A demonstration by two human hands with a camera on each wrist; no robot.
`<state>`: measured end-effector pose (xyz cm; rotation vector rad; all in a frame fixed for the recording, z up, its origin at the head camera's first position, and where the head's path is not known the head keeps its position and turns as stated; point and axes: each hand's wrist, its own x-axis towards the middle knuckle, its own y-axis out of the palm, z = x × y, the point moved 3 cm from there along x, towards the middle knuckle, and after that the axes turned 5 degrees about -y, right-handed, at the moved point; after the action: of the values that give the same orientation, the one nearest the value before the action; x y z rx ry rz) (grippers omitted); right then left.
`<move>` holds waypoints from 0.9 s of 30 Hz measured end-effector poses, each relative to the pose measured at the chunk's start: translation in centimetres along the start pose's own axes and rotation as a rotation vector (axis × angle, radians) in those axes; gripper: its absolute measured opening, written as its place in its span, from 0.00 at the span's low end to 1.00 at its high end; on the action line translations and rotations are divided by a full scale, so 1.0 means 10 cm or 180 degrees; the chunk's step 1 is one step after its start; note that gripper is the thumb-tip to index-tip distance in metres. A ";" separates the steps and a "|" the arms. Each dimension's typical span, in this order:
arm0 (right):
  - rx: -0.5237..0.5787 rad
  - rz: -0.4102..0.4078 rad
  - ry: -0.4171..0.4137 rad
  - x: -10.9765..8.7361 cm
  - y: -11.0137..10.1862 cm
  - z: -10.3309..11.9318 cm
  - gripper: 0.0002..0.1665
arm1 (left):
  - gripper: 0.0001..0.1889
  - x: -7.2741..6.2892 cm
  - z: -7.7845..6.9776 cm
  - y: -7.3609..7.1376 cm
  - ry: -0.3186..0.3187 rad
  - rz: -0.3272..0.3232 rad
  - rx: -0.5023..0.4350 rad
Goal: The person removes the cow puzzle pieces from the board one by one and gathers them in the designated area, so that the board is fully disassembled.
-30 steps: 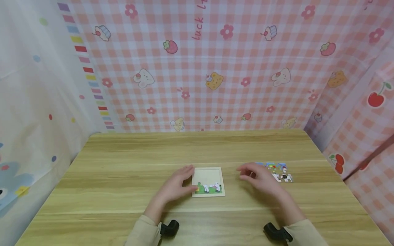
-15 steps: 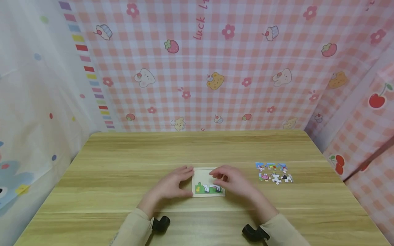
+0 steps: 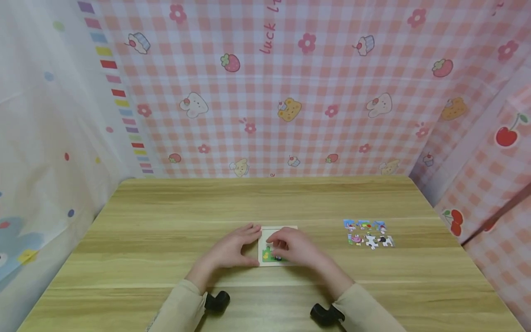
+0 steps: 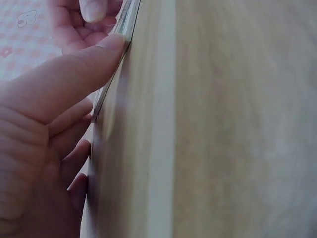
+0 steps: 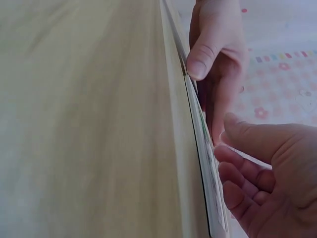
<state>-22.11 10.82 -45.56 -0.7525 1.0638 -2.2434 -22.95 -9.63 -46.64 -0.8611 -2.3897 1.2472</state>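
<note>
A shallow wooden puzzle tray (image 3: 274,264) lies on the table in the head view. Green pieces with a yellow duck (image 3: 266,255) and animal legs fill its lower strip; part of that strip is hidden by the right hand. My left hand (image 3: 229,247) steadies the tray's left edge, thumb at the near corner and fingertips at the far one. My right hand (image 3: 299,251) hovers low over the tray, its fingers loosely bent and thumb apart; no piece shows between them. Seen from the right wrist, the fingers (image 5: 232,173) are right beside the tray's edge.
Several loose jigsaw pieces (image 3: 371,241) lie in two rows on the table to the right of the tray. Behind the wooden table (image 3: 199,198) hangs a pink checked cloth (image 3: 257,83). Black wrist mounts (image 3: 217,302) jut from both sleeves near the front.
My right hand has moved left from beside the loose pieces to over the tray, uncovering those pieces. The left thumb has slid down to the tray's near corner.
</note>
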 end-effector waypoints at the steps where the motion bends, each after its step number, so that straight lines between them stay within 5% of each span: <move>1: -0.0020 0.0014 0.0018 0.01 0.01 0.01 0.14 | 0.41 0.00 0.00 0.00 0.0008 -0.0003 0.0001; 27: -0.0159 0.0133 0.0450 0.06 0.12 0.06 0.14 | 0.40 0.01 0.02 0.03 -0.0026 -0.0060 -0.0170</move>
<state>-21.90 9.45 -46.04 -0.5932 1.1950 -2.2691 -23.04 -9.59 -47.03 -0.8486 -2.4418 1.1872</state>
